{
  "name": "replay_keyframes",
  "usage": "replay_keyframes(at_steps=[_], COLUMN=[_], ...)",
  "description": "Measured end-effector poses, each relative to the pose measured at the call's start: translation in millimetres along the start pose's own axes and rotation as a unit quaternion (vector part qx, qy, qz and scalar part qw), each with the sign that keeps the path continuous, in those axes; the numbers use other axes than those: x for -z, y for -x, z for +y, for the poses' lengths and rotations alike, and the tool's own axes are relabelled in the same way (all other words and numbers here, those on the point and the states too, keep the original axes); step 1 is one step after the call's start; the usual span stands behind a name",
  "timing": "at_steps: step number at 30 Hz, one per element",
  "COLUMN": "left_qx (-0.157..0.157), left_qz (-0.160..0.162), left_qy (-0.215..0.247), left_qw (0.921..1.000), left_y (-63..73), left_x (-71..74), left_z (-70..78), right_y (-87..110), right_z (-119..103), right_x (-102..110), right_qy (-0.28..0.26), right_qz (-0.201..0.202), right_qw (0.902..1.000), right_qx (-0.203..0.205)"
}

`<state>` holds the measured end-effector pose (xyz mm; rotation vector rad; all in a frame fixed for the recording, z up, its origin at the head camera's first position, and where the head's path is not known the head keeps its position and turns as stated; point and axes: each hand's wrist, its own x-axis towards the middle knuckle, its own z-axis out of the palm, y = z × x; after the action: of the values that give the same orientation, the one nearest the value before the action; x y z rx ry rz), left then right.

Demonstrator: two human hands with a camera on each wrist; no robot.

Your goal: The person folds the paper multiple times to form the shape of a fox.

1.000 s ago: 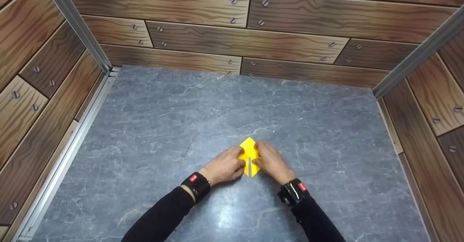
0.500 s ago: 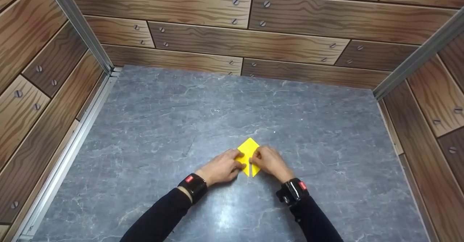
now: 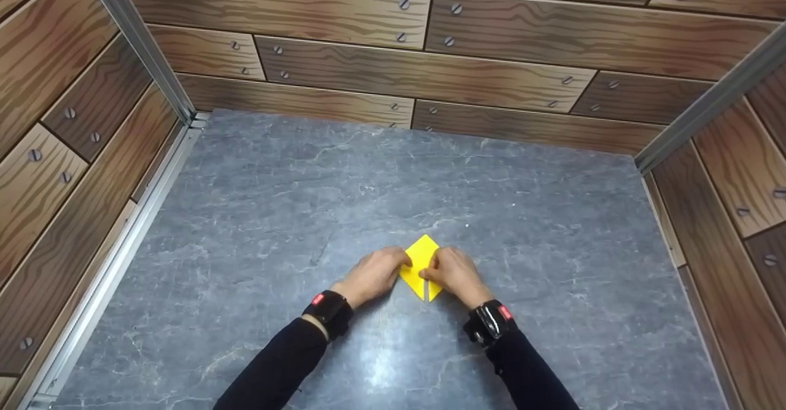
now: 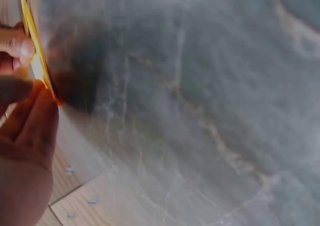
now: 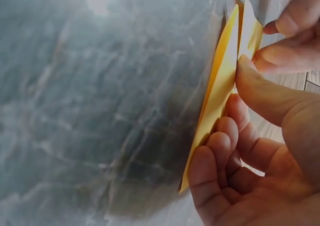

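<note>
A yellow sheet of folded paper (image 3: pixel 421 255) forms a diamond low in the middle of the head view, a narrow slit running up from its bottom tip. My left hand (image 3: pixel 372 276) pinches its left corner between thumb and fingers. On the other side, my right hand (image 3: pixel 458 276) holds the right part, its thumb lying by the top of the slit. Seen edge-on in the right wrist view, the paper (image 5: pixel 216 93) shows layered flaps standing slightly apart, with the right hand's fingers (image 5: pixel 202 173) curled along its edge.
The paper is over a grey marbled tabletop (image 3: pixel 295 183). Wood-patterned panels (image 3: pixel 344 60) wall it at the back and both sides, with metal posts (image 3: pixel 144 48) in the corners. Each wrist wears a black band (image 3: pixel 328 315).
The left thumb has drawn back from beside the slit to the left corner. More of the paper's left half shows now. The right hand has curled further over its side.
</note>
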<state>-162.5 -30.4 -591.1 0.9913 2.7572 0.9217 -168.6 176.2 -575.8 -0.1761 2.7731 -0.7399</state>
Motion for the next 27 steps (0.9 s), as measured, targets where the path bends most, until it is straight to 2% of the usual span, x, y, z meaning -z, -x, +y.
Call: replay_keyframes(at_steps=[4,8,17,21,27], left_qx=[0.074,0.132,0.172,0.185,0.194], left_qz=[0.064,0.091,0.111,0.114,0.136], left_qy=[0.020,0.036,0.036,0.039,0.036], left_qw=[0.9950,0.9865,0.9781,0.9753,0.9710], left_y=[-4.8,-5.5,-9.0,-14.4,-25.0], left_x=[3.1,3.6,-2.3,-4.3,-9.6], left_z=[-7.4,-14.2,-20.4,-19.7,-17.0], right_y=[-1.4,-2.4,-2.7,-2.7,-2.8], right_z=[-1,-3,-3,-3,-2], right_x=[2,2,4,5,3], right_qy=[0.004,0.005,0.010,0.007,-0.002], right_qz=[-0.020,-0.033,-0.043,-0.043,-0.040], right_qw=[0.9996,0.9990,0.9986,0.9987,0.9990], right_qx=[-0.021,-0.031,-0.029,-0.028,-0.020])
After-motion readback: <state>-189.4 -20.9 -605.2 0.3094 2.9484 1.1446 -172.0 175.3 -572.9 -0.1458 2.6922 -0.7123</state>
